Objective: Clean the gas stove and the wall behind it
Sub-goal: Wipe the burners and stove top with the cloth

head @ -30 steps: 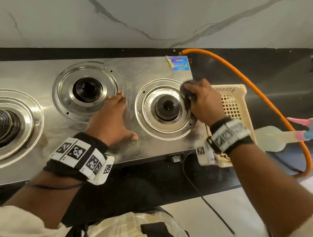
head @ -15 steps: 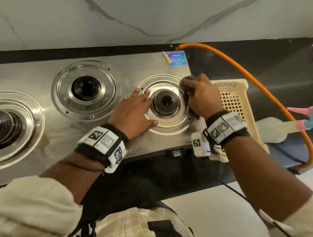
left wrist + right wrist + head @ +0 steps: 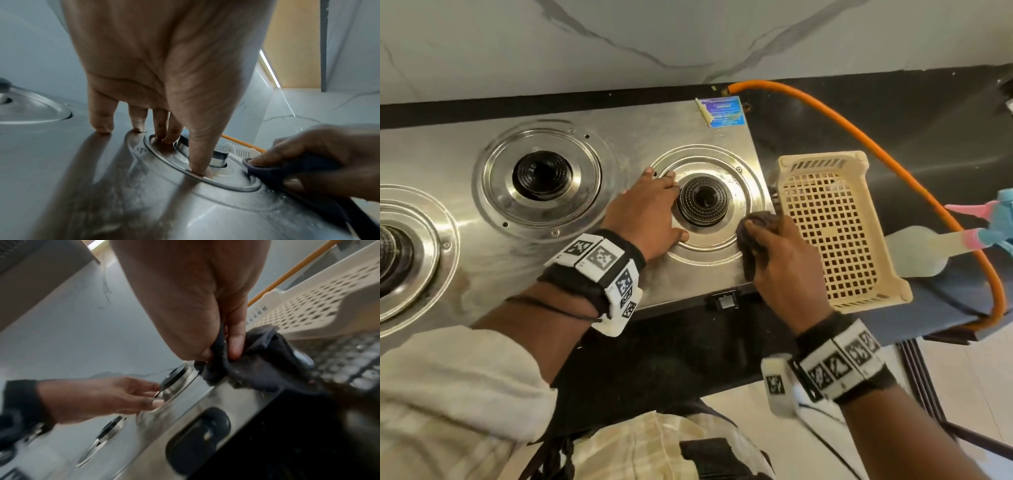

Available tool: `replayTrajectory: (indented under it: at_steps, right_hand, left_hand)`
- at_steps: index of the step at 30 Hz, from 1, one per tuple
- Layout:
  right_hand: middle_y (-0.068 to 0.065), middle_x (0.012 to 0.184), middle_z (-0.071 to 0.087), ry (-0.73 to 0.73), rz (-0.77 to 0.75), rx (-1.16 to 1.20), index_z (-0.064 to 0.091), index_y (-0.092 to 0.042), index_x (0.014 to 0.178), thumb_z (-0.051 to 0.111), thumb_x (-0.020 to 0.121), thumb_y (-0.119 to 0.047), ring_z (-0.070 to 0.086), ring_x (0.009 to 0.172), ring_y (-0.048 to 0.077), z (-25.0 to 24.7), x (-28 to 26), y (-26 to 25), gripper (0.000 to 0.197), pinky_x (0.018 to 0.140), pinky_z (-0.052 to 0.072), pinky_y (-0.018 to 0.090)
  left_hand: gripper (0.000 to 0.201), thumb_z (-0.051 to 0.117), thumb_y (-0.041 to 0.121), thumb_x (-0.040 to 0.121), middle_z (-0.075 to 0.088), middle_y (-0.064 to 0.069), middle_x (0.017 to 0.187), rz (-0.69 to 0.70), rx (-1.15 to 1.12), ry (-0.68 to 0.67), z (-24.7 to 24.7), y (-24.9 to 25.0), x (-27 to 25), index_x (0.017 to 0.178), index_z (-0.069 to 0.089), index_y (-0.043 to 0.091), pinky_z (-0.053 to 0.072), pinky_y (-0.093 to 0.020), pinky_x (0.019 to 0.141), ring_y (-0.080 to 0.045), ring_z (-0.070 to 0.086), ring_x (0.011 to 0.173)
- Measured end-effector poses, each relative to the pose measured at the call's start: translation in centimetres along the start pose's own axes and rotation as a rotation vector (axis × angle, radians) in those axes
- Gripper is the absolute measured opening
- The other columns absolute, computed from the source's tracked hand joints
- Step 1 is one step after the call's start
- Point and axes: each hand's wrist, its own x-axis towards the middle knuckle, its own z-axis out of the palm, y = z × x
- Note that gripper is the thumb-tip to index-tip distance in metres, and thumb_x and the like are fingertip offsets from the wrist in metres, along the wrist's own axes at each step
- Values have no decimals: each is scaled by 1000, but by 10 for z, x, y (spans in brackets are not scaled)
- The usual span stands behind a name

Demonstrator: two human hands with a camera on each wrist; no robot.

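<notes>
A steel gas stove (image 3: 640, 137) lies on a black counter below a white marbled wall (image 3: 619, 37). My left hand (image 3: 650, 212) rests flat, fingers straight, on the ring of the right burner (image 3: 703, 202), fingertips (image 3: 166, 139) touching the steel ring. My right hand (image 3: 780, 260) grips a dark cloth (image 3: 748, 240) and presses it on the ring's front right edge. In the right wrist view the cloth (image 3: 265, 368) is bunched under the fingers at the stove's corner. From the left wrist view, the cloth (image 3: 273, 172) lies against the ring.
A cream plastic basket (image 3: 835, 233) stands right beside the stove. An orange gas hose (image 3: 859, 137) curves behind and around it. A spray bottle (image 3: 941, 243) lies at the far right. Two more burners (image 3: 542, 174) are to the left. A blue sticker (image 3: 722, 114) sits at the stove's back corner.
My right hand has dragged the cloth from the back right of the burner ring round to its front right. The left hand moved right from the middle burner onto this ring.
</notes>
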Motion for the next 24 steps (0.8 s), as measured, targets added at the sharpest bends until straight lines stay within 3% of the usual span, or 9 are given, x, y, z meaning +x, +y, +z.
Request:
replayTrajectory:
  at_steps: [4, 8, 13, 17, 19, 22, 24]
  right_hand:
    - [7, 130, 62, -2, -10, 5, 72, -13, 130, 61, 102, -20, 65, 107, 19, 3, 12, 1, 31, 96, 54, 27]
    - [6, 123, 63, 10, -14, -29, 75, -17, 120, 62, 102, -15, 65, 104, 23, -3, 78, 6, 22, 94, 55, 36]
    - [-1, 113, 50, -96, -19, -120, 73, -25, 123, 59, 104, -16, 49, 96, 14, -12, 139, 0, 26, 89, 40, 27]
    - [6, 122, 58, -37, -19, -87, 73, -21, 126, 62, 100, -14, 59, 96, 21, -2, 108, 4, 29, 86, 44, 29]
    - [8, 127, 62, 32, -3, -49, 73, -20, 126, 63, 99, -15, 65, 104, 24, 6, 79, 6, 30, 90, 47, 28]
    - [5, 133, 61, 44, 42, 21, 71, -22, 130, 64, 101, -21, 64, 111, 19, 13, 28, -2, 29, 96, 46, 23]
    - [3, 135, 60, 20, 47, 71, 69, -22, 131, 64, 101, -22, 64, 113, 18, 14, -5, -14, 31, 98, 51, 25]
  left_hand:
    - [82, 81, 43, 86, 29, 3, 169, 6, 4, -6, 1, 0, 1, 155, 44, 20, 31, -59, 122, -26, 15, 160]
    - [83, 81, 43, 86, 28, 4, 170, 9, 3, -11, 2, -1, 2, 156, 43, 21, 30, -57, 123, -25, 13, 160]
    - [83, 81, 42, 86, 28, 4, 170, 12, 0, -12, 0, -3, 5, 156, 43, 21, 28, -56, 124, -25, 13, 160]
    - [82, 82, 42, 85, 30, 4, 169, 13, 5, -13, 2, -3, 4, 156, 44, 21, 31, -57, 122, -25, 13, 160]
    - [82, 82, 42, 85, 29, 4, 169, 14, 7, -18, 2, -4, 4, 155, 45, 21, 31, -56, 122, -25, 13, 160]
    - [82, 82, 42, 85, 29, 3, 169, 15, 3, -13, 3, -4, 4, 155, 45, 20, 31, -56, 122, -26, 14, 160]
    - [82, 82, 42, 85, 30, 3, 169, 16, 7, -11, 3, -4, 4, 155, 45, 20, 31, -55, 123, -26, 14, 160]
